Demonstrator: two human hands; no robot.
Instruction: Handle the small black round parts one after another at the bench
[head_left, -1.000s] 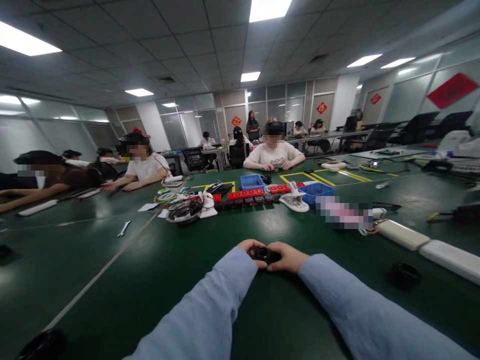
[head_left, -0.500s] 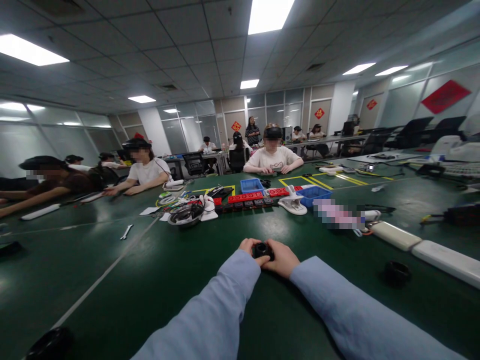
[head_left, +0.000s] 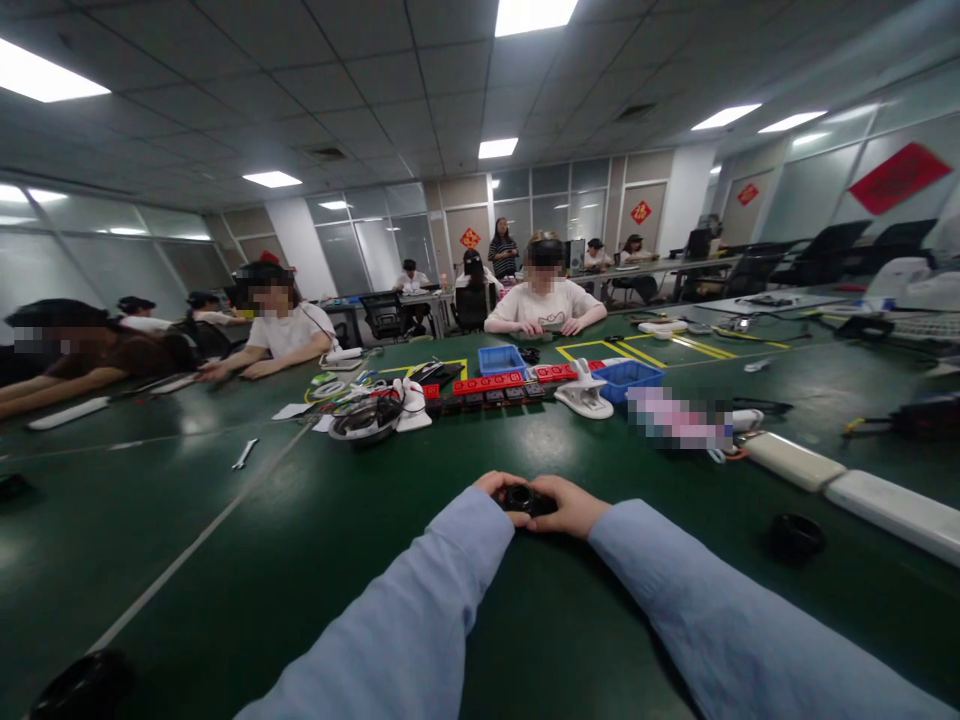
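Observation:
Low over the green table, both my hands grip a small black part (head_left: 523,499) with a round hole in its top; its exact kind is unclear. My left hand (head_left: 493,486) is closed on its left side, the thumb in front. From the right, my right hand (head_left: 571,507) closes on the other side, thumb and fingers around it. The fingers hide much of its lower part. A black ring-shaped piece (head_left: 795,538) lies on the table to the right. Another dark round piece (head_left: 82,685) is at the lower left corner, partly cut off.
Ahead stand blue bins (head_left: 501,361), a row of red and black sockets (head_left: 491,385), a white clamp-like base (head_left: 585,392) and a bundle of cables (head_left: 366,415). A wrench (head_left: 244,454) lies left, long white cases (head_left: 896,512) right. A co-worker (head_left: 544,300) sits opposite.
The view has tilted slightly. My right hand has shifted a little to the right, and more of the black part shows between my hands. Both hands keep hold of it.

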